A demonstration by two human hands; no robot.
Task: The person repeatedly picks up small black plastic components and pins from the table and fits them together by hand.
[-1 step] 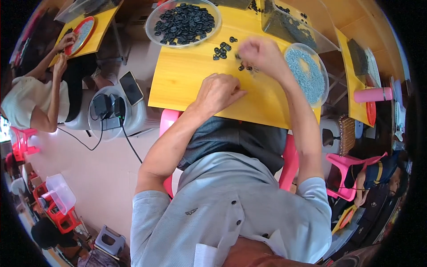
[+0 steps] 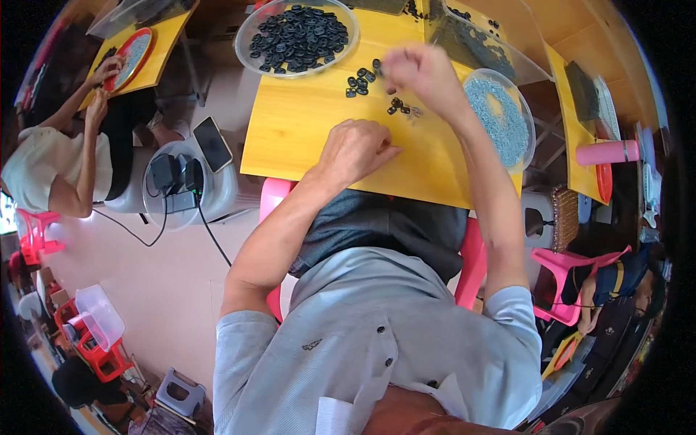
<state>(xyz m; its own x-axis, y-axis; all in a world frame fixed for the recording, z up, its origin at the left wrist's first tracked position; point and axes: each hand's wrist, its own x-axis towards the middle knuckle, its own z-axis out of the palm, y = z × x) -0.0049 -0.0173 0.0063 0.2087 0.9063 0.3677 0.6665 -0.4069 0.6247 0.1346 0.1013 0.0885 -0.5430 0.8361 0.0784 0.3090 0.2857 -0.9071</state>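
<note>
My left hand point(image 2: 355, 148) rests as a loose fist on the yellow table point(image 2: 304, 138), nothing visible in it. Further back, my right hand point(image 2: 420, 72) hovers with fingers curled together just above a scatter of small black plastic pieces point(image 2: 360, 78). Whether it pinches one is hidden. A clear round bowl point(image 2: 255, 59), full of the same black pieces, stands at the table's far left. Right of my right wrist stands a clear bowl of small blue-grey parts point(image 2: 500, 116). Behind it lies a clear bag of dark parts point(image 2: 471, 43).
I sit on a pink chair point(image 2: 471, 261). To the left, a white round stool point(image 2: 217, 192) carries a phone and a charger with cables. Another person point(image 2: 58, 167) works at a second yellow table with a red tray point(image 2: 130, 54). A pink cylinder point(image 2: 605, 152) lies at the right.
</note>
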